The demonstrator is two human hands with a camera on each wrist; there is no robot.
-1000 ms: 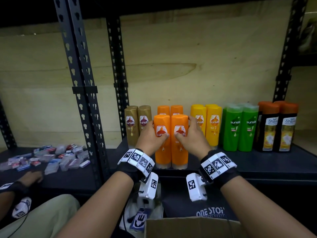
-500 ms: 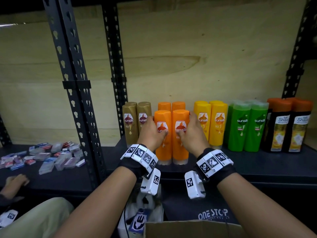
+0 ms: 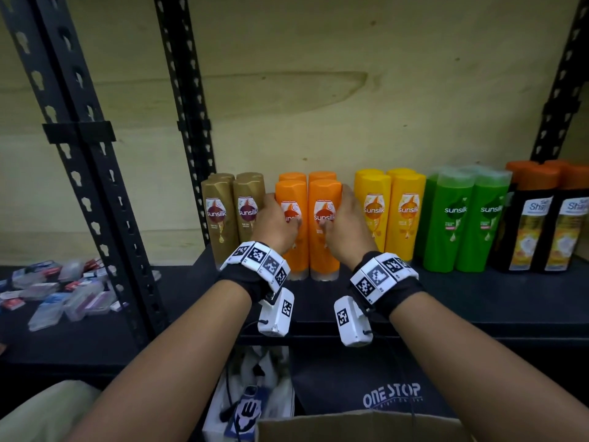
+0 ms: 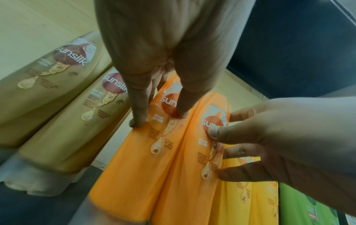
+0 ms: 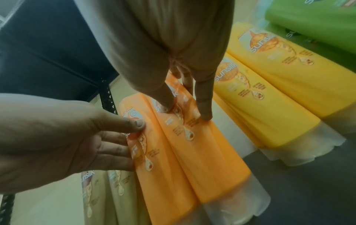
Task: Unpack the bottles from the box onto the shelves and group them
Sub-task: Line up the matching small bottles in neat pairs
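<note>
Two orange Sunsilk bottles stand side by side at the front of the black shelf [image 3: 478,301], with two more orange ones right behind them. My left hand [image 3: 276,226] grips the left orange bottle [image 3: 291,199], thumb on its label and fingers round its left side. My right hand [image 3: 348,230] grips the right orange bottle [image 3: 325,194] in mirror fashion. The left wrist view shows my left hand [image 4: 154,45] above the pair and the right hand [image 4: 289,137] beside it. In the right wrist view, my right hand [image 5: 163,38] touches the right bottle's [image 5: 202,144] label.
Gold bottles [image 3: 234,215] stand left of the orange group; yellow bottles [image 3: 392,212], green bottles [image 3: 465,218] and black orange-capped bottles [image 3: 548,218] stand to its right. A black upright [image 3: 92,186] divides off a shelf with small packets [image 3: 63,291]. The cardboard box [image 3: 350,425] lies below.
Both hands have slid the two front orange bottles back, closer to the rear pair and in line with the neighbouring groups. Another person's hand at the lower left has left view.
</note>
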